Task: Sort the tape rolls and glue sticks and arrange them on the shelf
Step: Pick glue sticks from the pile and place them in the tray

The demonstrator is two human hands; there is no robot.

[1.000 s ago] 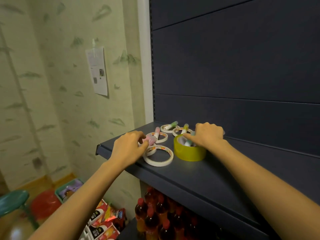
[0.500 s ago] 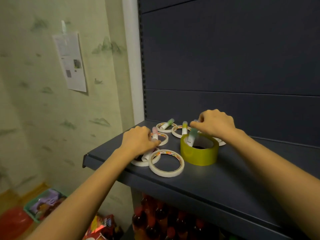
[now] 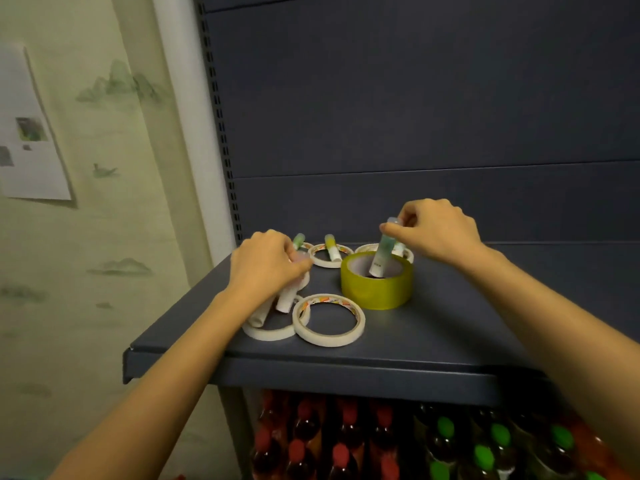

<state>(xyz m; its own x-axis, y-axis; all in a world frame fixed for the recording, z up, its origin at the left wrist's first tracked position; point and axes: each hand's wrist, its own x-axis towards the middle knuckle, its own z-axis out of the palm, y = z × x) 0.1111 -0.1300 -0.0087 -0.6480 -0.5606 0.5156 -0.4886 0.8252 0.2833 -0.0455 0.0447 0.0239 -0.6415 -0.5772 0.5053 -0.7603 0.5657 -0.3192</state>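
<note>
On the dark shelf (image 3: 433, 337) stands a wide yellow tape roll (image 3: 376, 289). My right hand (image 3: 437, 230) pinches the top of a green-capped glue stick (image 3: 382, 252) that stands tilted inside that roll. My left hand (image 3: 268, 266) is closed on a pink-capped glue stick (image 3: 285, 301), whose white lower end rests in a thin white tape roll (image 3: 268, 332). Another thin white roll (image 3: 329, 319) lies empty beside it. Farther back, a yellow-capped glue stick (image 3: 331, 247) lies across a white roll (image 3: 323, 260), and a green-capped stick (image 3: 298, 241) shows behind my left hand.
The shelf's front edge (image 3: 346, 372) runs below my forearms. Bottles with red caps (image 3: 311, 438) and green caps (image 3: 485, 448) fill the level underneath. A papered wall with a pinned sheet (image 3: 31, 140) is at the left. The shelf's back panel (image 3: 433, 116) rises behind the rolls.
My right hand has lifted the green-capped glue stick upward out of the yellow roll. My left hand stayed on the pink-capped stick. The view shifted closer and to the right.
</note>
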